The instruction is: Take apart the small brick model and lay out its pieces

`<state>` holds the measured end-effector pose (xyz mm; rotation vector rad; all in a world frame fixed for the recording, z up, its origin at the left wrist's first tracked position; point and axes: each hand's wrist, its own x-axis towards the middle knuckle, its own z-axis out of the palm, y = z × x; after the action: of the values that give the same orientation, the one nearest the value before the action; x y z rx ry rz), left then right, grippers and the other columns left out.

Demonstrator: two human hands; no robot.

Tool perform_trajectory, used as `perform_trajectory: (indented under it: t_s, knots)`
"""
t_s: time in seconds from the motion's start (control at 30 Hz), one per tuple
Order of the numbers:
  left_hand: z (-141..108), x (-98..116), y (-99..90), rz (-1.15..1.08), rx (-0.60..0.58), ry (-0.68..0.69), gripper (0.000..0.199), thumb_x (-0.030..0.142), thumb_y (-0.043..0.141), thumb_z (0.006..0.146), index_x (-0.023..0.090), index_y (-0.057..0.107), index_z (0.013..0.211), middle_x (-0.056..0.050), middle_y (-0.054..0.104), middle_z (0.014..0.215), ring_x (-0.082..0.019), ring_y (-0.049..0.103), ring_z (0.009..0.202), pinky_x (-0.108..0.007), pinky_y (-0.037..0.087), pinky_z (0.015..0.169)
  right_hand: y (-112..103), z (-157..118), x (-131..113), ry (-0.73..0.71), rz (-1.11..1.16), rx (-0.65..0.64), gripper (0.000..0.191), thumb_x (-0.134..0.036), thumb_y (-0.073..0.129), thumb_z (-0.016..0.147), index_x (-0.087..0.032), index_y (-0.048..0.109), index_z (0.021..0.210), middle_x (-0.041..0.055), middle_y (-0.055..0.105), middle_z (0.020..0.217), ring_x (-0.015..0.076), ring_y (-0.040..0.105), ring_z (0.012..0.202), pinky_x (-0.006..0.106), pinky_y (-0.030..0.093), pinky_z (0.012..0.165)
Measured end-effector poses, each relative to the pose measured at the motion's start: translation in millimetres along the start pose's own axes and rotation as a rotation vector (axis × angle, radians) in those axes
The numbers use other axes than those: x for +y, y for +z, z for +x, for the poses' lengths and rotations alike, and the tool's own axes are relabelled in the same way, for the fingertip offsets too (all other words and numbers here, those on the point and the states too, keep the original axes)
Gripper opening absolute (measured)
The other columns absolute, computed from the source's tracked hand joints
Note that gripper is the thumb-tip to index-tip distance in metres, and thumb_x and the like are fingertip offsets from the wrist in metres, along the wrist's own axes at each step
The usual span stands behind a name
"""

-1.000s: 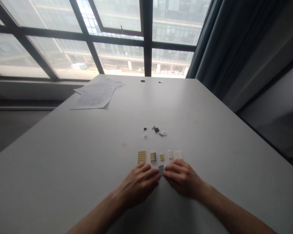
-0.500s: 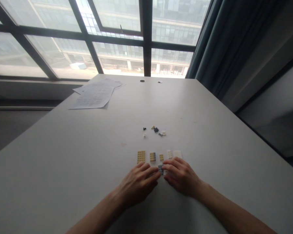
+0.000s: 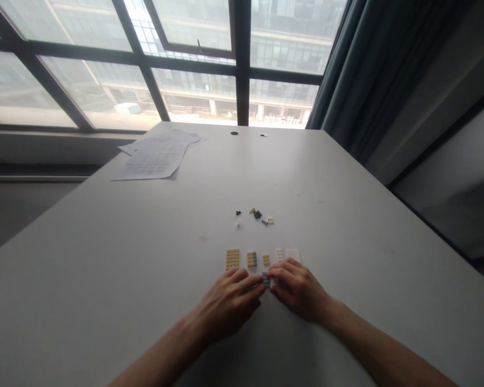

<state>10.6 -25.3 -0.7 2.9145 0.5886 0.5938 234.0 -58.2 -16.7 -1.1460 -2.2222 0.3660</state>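
Note:
A small blue-grey building brick sits between the fingertips of both hands, low over the table's near part. My left hand presses its bent fingers against the brick's left side. From the right, my right hand closes its fingers on the same brick and partly covers a pale piece beside it. Just beyond the hands lie a tan studded plate, a tan-and-grey piece, a small tan brick, a white studded strip and a flat white plate.
Farther out are several loose small pieces, among them a dark grey cluster, a black bit and a white bit. Printed papers rest at the white table's far left. Windows and a dark curtain stand behind.
The fingers of my right hand have drawn slightly closer together around the blue-grey brick. My left hand stays almost where it was.

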Motion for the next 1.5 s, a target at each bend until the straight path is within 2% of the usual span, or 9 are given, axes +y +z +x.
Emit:
perform_trajectory:
  t_s: [0.2,0.47,0.6,0.77,0.87,1.0,1.17,1.33,1.5]
  knots:
    - [-0.9,-0.4,1.3,-0.013,-0.034,-0.013,0.023,0.018,0.049,0.09,0.021,0.059,0.11,-0.006,0.065,0.104,-0.018,0.055,0.081,-0.034,0.047,0.074,0.7,0.8,-0.4,0.002,-0.006,0.006,0.021,-0.019,0.058,0.086,-0.019,0.06,0.107,0.0076,0.067,0.099,0.0216,0.058,0.094,0.038,0.051,0.085]
    - [-1.8,-1.0,0.6,-0.016,-0.006,-0.007,0.024,0.018,0.051,0.088,0.021,0.059,0.111,-0.007,0.066,0.104,-0.018,0.056,0.08,-0.033,0.048,0.073,-0.7,1.5,-2.1,-0.006,-0.008,0.021,0.023,-0.02,0.059,0.085,-0.02,0.06,0.108,0.0081,0.066,0.102,0.0213,0.058,0.095,0.038,0.051,0.086]
    - [-4.5,-1.4,2.7,-0.035,0.05,-0.02,0.025,0.018,0.053,0.087,0.021,0.058,0.112,-0.006,0.066,0.101,-0.018,0.057,0.08,-0.034,0.048,0.074,-1.2,0.0,-2.4,0.006,0.009,0.065,0.025,-0.022,0.059,0.085,-0.02,0.06,0.11,0.0095,0.064,0.105,0.0218,0.059,0.097,0.039,0.052,0.086]
    - [-3.0,-2.8,-1.3,-0.065,0.183,-0.066,0.02,0.018,0.055,0.087,0.022,0.062,0.105,-0.006,0.067,0.099,-0.017,0.059,0.082,-0.032,0.049,0.075,-0.3,-1.7,-1.0,0.015,0.029,0.137,0.024,-0.02,0.058,0.085,-0.021,0.06,0.109,0.0091,0.064,0.104,0.0221,0.06,0.096,0.039,0.053,0.084]
    - [6.2,-14.8,-8.1,-0.072,0.223,-0.151,0.017,0.02,0.055,0.088,0.022,0.063,0.103,-0.005,0.067,0.098,-0.017,0.058,0.084,-0.033,0.049,0.078,-1.4,-0.8,-1.5,0.029,0.049,0.211,0.022,-0.019,0.058,0.085,-0.022,0.06,0.107,0.0084,0.065,0.101,0.0223,0.061,0.094,0.039,0.053,0.082]
    - [32.7,-47.7,-15.0,0.014,0.2,-0.354,0.019,0.026,0.058,0.086,0.02,0.065,0.103,-0.007,0.067,0.1,-0.021,0.057,0.09,-0.038,0.049,0.081,-1.8,0.0,-1.1,0.085,0.088,0.288,0.02,-0.018,0.056,0.085,-0.021,0.061,0.105,0.0085,0.064,0.099,0.0218,0.061,0.093,0.038,0.054,0.082]
    - [74.9,-85.6,-7.5,0.127,0.06,-0.491,0.026,0.024,0.061,0.083,0.021,0.066,0.108,-0.007,0.066,0.105,-0.025,0.056,0.097,-0.04,0.047,0.086,0.2,-0.9,0.8,0.124,0.112,0.314,0.018,-0.018,0.055,0.085,-0.022,0.063,0.102,0.008,0.064,0.096,0.0211,0.061,0.091,0.036,0.054,0.08]
    - [99.3,-96.7,4.9,0.141,0.031,-0.502,0.02,0.021,0.06,0.082,0.023,0.07,0.1,-0.007,0.067,0.099,-0.025,0.057,0.094,-0.039,0.046,0.083,-0.6,0.0,-1.1,0.11,0.102,0.313,0.017,-0.017,0.056,0.085,-0.021,0.063,0.1,0.0074,0.064,0.093,0.0202,0.061,0.087,0.034,0.054,0.077]
    - [96.0,-94.6,8.3,0.132,0.055,-0.5,0.016,0.02,0.056,0.084,0.021,0.071,0.091,-0.008,0.068,0.095,-0.025,0.056,0.094,-0.041,0.045,0.085,-3.1,2.2,-4.3,0.096,0.113,0.322,0.015,-0.017,0.056,0.084,-0.021,0.063,0.096,0.0066,0.065,0.09,0.02,0.061,0.085,0.034,0.053,0.077]
